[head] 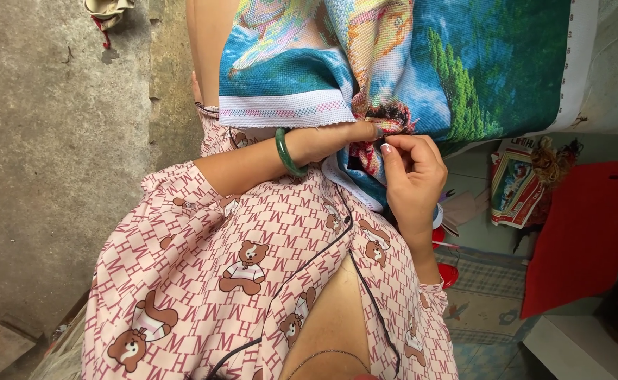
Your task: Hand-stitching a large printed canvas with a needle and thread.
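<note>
Far left of frame: bare concrete wall (48,155), grey and stained; a scrap of pale cloth with red cord (106,13) hangs at the upper left edge.

Lower centre: pink pyjama top (253,260), patterned with letters and brown bears, dark piping along the front.

Centre: left hand (337,137), a green bangle (286,153) on the wrist, fingers closed on a fold of the cross-stitch cloth (464,63), gripping it at the lower edge of the worked area.

Just right of it: right hand (411,172), thumb and forefinger pinched together at the cloth, touching the fold. What they hold is too small to make out, possibly a needle.

Upper centre to upper right: the cross-stitch cloth itself, hanging down into the hands; blue, green and orange picture, white border with a coloured stitched band (284,111) at its lower left edge.

Right of frame: printed picture packet (514,186) beside a tangle of thread (550,160); a red cloth (583,232) farther right; a checked mat (488,278) on the floor below.
</note>
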